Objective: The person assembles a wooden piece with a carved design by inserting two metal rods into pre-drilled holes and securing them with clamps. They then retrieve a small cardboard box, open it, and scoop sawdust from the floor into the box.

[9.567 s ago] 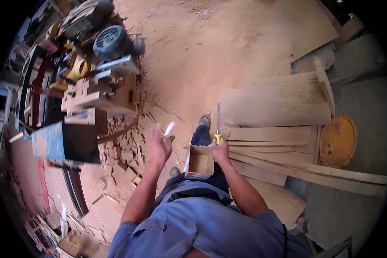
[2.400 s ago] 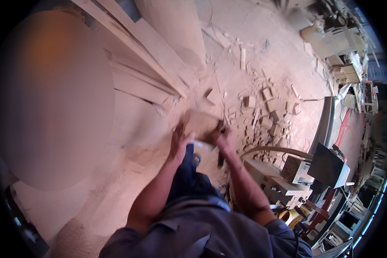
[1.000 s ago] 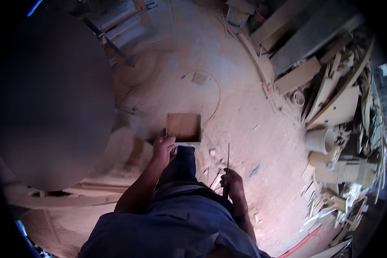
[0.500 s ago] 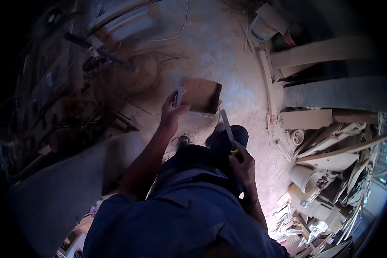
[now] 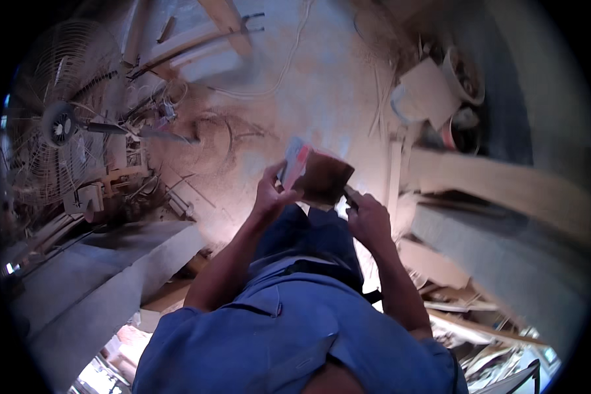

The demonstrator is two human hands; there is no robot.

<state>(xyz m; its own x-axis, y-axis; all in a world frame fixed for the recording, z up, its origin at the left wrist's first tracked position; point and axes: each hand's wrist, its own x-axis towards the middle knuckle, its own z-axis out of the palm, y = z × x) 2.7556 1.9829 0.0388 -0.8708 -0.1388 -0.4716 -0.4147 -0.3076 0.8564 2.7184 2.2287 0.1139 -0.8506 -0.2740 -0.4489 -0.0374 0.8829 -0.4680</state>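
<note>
My left hand (image 5: 274, 192) grips a small open box (image 5: 323, 177) by its left side, thumb at the near edge. The box has a dark brown inside and a pinkish-red and whitish outer side. It is held tilted in front of my legs, off the floor. My right hand (image 5: 369, 215) is closed around a long flat-bladed tool (image 5: 352, 194), probably a file. The end of the tool meets the right side of the box; whether it touches is too blurred to tell. My fingers hide its handle.
A wire-caged fan (image 5: 61, 125) stands at the left beside wood scraps. Long boards (image 5: 499, 190) lie at the right, with buckets (image 5: 463, 75) beyond them. A pale cable (image 5: 289, 69) runs over the dusty floor. A grey slab-like surface (image 5: 111, 282) lies near left.
My right hand has raised the flat-bladed tool to the box's right side. The box, in my left hand, has come nearer and tilted. My view has shifted, showing more of the fan and buckets.
</note>
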